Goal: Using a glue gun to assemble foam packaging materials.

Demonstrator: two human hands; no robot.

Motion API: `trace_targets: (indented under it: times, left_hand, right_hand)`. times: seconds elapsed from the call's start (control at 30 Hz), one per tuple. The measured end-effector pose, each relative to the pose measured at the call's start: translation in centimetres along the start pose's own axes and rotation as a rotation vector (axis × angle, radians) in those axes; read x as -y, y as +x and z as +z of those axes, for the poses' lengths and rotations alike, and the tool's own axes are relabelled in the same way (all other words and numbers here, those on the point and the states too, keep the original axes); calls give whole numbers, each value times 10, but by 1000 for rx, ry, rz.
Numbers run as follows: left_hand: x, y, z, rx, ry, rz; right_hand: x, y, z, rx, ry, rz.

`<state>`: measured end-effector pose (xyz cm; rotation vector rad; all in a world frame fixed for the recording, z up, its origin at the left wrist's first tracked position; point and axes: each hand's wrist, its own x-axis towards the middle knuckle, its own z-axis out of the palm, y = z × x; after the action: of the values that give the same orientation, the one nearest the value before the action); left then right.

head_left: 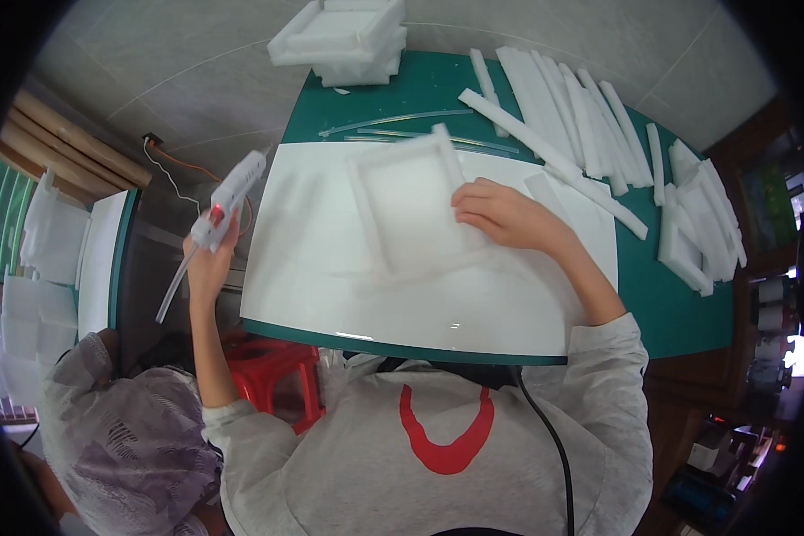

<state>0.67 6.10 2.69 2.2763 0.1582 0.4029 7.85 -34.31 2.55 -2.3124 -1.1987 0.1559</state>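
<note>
My left hand (211, 258) is wrapped round a white glue gun (234, 189) with a small red light, held up beside the left edge of the table. A clear glue stick (175, 284) pokes out of its rear end. Over the white board (308, 299), my right hand (500, 212) grips the right side of a shallow white foam tray (411, 210) with raised rims. The tray is tilted and slightly blurred by motion. Its lower edge blends into the board, so I cannot tell whether it touches.
Foam strips (554, 116) lie across the back right of the green table (679, 322), near stacked foam pieces (699, 214). Clear glue sticks (438, 138) lie at the back. Foam trays (353, 40) are piled beyond. A red stool (272, 371) and another person (134, 438) are at left.
</note>
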Motion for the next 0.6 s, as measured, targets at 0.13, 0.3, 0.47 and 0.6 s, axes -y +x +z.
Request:
trace_targets:
  times: [0.13, 0.3, 0.47, 0.6]
  left_hand:
    - [-6, 46, 15, -28, 83, 366]
    - [-13, 96, 54, 233, 110, 558]
    - [-21, 143, 97, 391, 253, 618]
    - [-9, 176, 132, 494, 355, 700]
  right_hand:
    - [-7, -11, -21, 101, 63, 18]
    - [-11, -20, -28, 127, 40, 61]
    - [-6, -34, -31, 77, -37, 42]
    - [-11, -70, -40, -82, -17, 120]
